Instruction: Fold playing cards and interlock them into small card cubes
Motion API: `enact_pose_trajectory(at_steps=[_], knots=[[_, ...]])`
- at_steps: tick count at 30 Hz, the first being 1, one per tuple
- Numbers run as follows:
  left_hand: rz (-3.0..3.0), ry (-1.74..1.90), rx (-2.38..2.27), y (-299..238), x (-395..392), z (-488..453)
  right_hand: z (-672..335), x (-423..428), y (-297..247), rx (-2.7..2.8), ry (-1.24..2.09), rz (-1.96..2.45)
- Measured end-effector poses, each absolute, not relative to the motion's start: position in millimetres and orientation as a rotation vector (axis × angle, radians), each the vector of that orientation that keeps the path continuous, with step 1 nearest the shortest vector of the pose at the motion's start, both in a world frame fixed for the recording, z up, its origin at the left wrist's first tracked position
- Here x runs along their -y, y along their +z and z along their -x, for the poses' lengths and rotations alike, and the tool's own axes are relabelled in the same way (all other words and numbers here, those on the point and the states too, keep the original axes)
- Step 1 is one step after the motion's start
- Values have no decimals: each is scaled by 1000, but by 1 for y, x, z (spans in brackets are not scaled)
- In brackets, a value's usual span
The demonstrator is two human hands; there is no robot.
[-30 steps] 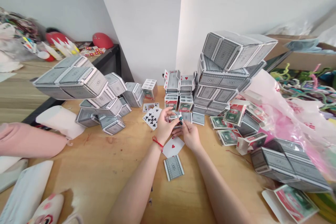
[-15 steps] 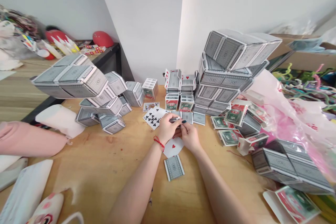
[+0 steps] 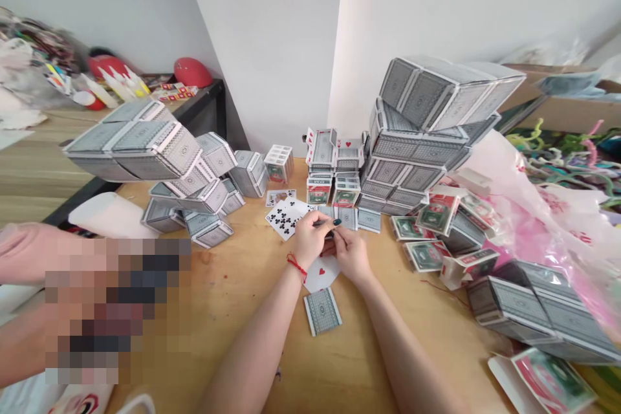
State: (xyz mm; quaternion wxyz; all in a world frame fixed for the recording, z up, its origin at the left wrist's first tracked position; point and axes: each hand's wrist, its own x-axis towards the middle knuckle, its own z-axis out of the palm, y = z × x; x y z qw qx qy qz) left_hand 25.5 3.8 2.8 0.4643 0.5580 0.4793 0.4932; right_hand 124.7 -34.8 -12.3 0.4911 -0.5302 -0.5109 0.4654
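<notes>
Bright, even light; soft shadows, edges warped, left patch pixelated.

Black club pips were recorded on a face-up club card [image 3: 286, 217]; a single red heart was recorded on a heart card [image 3: 320, 272]. Print on the card boxes [image 3: 427, 252] could not be read.

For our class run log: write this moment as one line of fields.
left hand: pinches card stack | right hand: holds same stack | under hands: heart card, face up | nearer wearer: face-down card
</notes>
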Motion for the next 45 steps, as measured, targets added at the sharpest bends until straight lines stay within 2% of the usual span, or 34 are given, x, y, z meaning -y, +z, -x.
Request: enact_pose_trajectory(at_steps=[11, 21, 29, 38, 45], knots=[[-1463, 1173, -1134, 6, -4, -22, -125, 35, -11, 1229, 1234, 1257], [-1500, 1169, -1130, 7, -1, -23, -125, 35, -10, 1311, 1117, 1318], [-1547, 1189, -1153, 7, 0, -27, -127, 37, -6, 1419, 792, 1464], [-1514, 1178, -1119, 8, 1, -29, -131, 36, -8, 1501, 610, 1582], [-1539, 1185, -1149, 5, 1, -30, -131, 35, -8, 1439, 700, 1566]])
